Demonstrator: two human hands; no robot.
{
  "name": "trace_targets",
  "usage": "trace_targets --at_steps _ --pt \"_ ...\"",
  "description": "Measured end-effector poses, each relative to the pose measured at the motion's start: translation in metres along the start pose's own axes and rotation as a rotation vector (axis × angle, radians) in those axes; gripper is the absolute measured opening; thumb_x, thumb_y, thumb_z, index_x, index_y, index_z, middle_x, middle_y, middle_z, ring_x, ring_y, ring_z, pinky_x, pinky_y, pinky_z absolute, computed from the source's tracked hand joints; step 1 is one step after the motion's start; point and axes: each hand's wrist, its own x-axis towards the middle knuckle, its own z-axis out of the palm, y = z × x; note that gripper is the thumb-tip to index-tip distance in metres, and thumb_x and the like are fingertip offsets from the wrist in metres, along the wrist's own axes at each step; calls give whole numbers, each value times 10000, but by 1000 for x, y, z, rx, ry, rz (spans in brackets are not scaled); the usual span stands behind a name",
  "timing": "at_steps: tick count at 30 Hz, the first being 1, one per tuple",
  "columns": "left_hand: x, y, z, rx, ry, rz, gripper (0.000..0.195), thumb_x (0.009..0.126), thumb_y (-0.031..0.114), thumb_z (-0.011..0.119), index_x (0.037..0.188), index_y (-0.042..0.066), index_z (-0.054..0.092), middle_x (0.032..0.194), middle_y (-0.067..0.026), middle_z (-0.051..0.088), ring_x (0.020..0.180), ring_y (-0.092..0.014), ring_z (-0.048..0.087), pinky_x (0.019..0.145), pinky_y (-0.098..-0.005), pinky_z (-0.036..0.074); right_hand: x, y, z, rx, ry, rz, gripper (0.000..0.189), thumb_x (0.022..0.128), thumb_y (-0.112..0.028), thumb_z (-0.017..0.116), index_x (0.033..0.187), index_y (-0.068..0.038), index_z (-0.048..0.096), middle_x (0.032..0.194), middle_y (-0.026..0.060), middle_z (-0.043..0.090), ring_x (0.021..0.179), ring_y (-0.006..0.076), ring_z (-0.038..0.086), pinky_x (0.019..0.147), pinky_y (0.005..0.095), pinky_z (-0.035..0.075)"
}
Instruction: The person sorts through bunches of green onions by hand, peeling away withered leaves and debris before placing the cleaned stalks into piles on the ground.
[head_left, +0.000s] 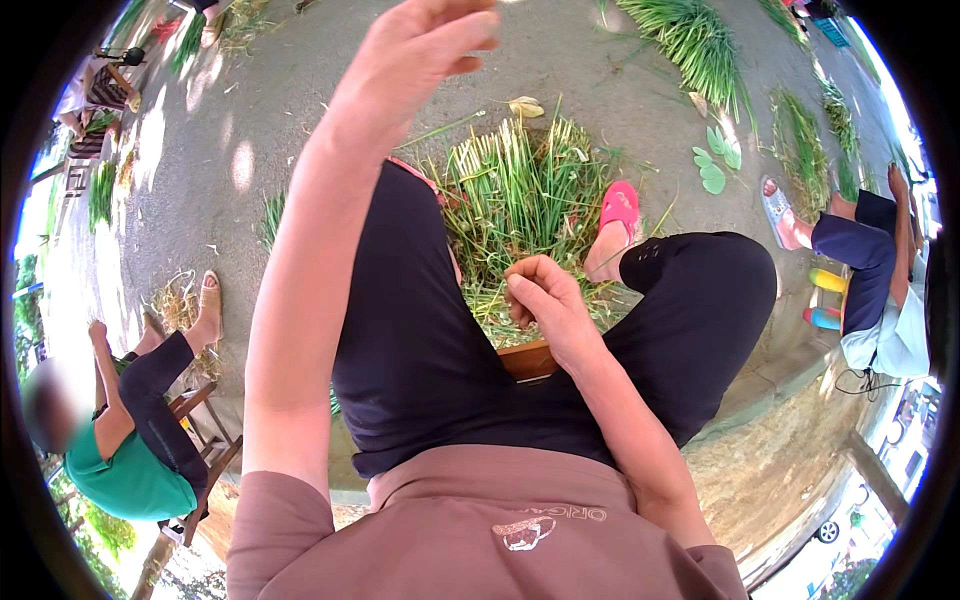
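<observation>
My left hand (427, 45) is stretched far forward at the top edge, over the pavement, its fingers bent and apart; nothing shows in it, though part is cut off by the frame. My right hand (546, 300) is low between my knees, curled, with the thumb near the bent index finger; whether it pinches a thin strand cannot be told. Just beyond it, a heap of long green stalks with pale cut ends (517, 180) lies on the ground between my feet. Loose trimmings (487, 300) surround the heap's near side. Part of a wooden seat (527, 361) shows under me.
A large bundle of green stalks (690, 45) lies ahead right, near a leafy sprig (718, 159) and a dry leaf (526, 107). Seated people are at left (127, 465) and right (885, 315). My pink shoe (619, 206) stands beside the heap. A curb (772, 382) runs behind right.
</observation>
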Motion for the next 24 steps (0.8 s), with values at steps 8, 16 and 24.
trace_targets --at_steps 8,16,24 --pt "19 -46 -1 -43 51 -311 300 918 208 571 1171 47 568 1088 -46 616 956 -134 605 843 -278 484 85 -54 15 -523 -139 -242 205 869 -165 566 954 22 566 781 44 594 667 93 557 600 239 458" --pt "30 -45 -34 -527 253 -396 162 892 148 600 1046 103 577 894 8 622 769 -121 600 685 -285 482 231 55 -85 -668 280 -70 268 791 -160 633 982 22 587 849 92 637 782 156 621 652 273 487" --pt "23 -44 -44 -646 188 -341 277 920 152 557 1163 21 537 1020 -67 587 871 -139 565 747 -275 492 271 107 -102 -966 474 21 540 766 -258 667 1188 31 493 1208 227 507 1118 363 505 936 420 425"
